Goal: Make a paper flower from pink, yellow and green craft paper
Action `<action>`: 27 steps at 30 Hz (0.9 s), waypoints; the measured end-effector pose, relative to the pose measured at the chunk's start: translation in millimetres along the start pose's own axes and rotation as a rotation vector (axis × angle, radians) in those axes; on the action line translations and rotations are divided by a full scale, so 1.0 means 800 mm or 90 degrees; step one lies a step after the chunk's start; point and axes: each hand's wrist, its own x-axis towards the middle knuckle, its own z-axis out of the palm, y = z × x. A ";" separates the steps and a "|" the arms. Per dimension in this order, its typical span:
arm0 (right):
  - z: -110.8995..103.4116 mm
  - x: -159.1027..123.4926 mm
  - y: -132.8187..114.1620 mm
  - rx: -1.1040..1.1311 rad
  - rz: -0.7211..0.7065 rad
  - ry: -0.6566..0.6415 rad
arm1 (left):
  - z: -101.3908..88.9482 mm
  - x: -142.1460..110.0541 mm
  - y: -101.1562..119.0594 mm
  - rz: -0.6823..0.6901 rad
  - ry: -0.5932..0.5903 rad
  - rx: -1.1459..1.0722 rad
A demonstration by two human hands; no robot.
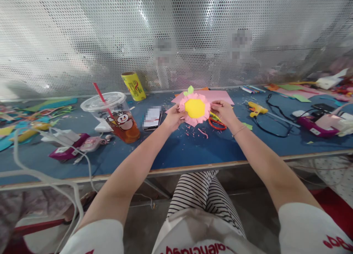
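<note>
A paper flower (195, 110) with a yellow centre, frilled pink petals and a green leaf at its top is held up over the blue table. My left hand (175, 117) pinches its left edge. At the right edge, the fingers of my right hand (223, 111) are closed on the petals. Behind the flower lies pink paper (220, 96). Red-handled scissors (216, 124) rest just below my right hand, partly hidden. Pink paper scraps (203, 133) are scattered beneath the flower.
Left of my hands are a phone (152, 117), a lidded drink cup (121, 119) with a red straw, and a yellow tube (134, 86). A yellow glue gun (257, 109) lies to the right with its cord. Purple power strips (317, 128) with cables sit at both sides.
</note>
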 end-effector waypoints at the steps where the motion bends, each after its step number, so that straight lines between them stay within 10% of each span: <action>1: 0.002 -0.001 0.000 0.002 0.002 -0.010 | 0.001 0.000 0.001 -0.006 0.003 -0.005; 27: 0.009 -0.010 0.002 -0.118 0.015 -0.104 | 0.010 -0.001 -0.005 -0.030 0.065 -0.047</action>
